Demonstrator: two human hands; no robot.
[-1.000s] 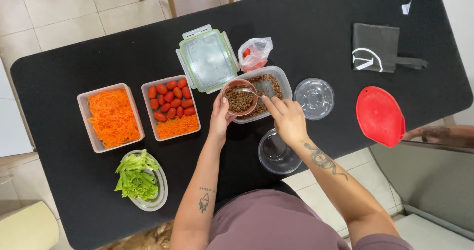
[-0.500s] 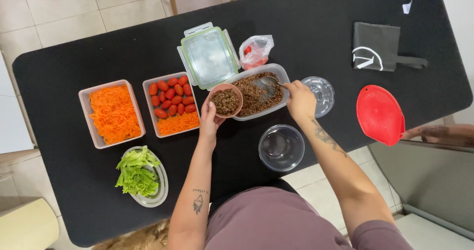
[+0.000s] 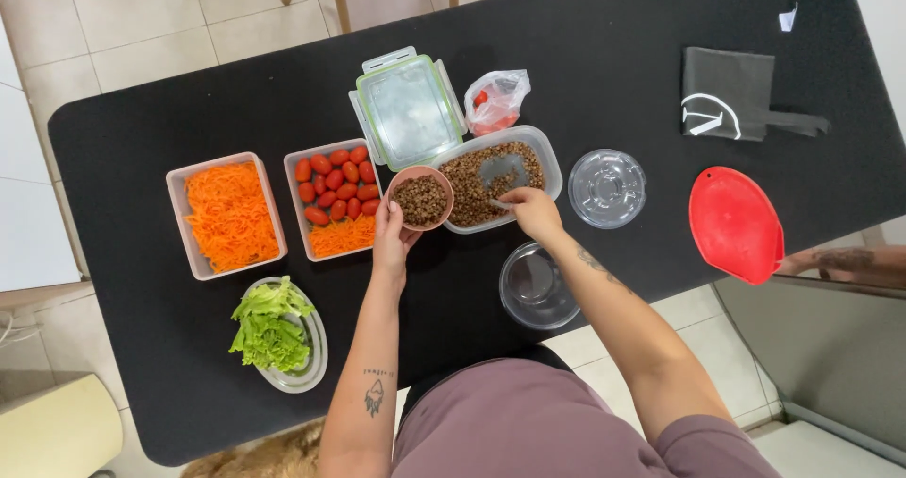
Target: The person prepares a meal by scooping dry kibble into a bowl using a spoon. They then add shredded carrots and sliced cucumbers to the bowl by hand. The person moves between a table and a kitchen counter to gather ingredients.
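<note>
On the black bench [image 3: 604, 53], near its middle: left hand [image 3: 392, 242] closed around the small pink bowl [image 3: 421, 198] of cooked lentils, bowl held against the rim of the clear rectangular lentil container [image 3: 543, 152]. Right hand [image 3: 533, 212] over that container's near edge, fingers pinched shut on a utensil [image 3: 498, 203] dipping into the lentils; kind of utensil too small to tell. Just left of the bowl, a rectangular tub [image 3: 294, 195] with cherry tomatoes above and grated carrot below. Farther left, a second tub [image 3: 179, 216] filled only with grated carrot. Near the front edge, a clear oval dish [image 3: 316, 346] holding lettuce leaves. Behind the lentils, a green-rimmed clip lid [image 3: 408, 110] lying flat, beside a small plastic bag [image 3: 497, 100] with something red inside. Right of the lentils, a clear round lid [image 3: 608, 187]; nearer the body, a clear glass bowl [image 3: 534, 285], nothing in it. Far right, a red silicone lid [image 3: 734, 223] and a folded black cloth [image 3: 727, 93].
</note>
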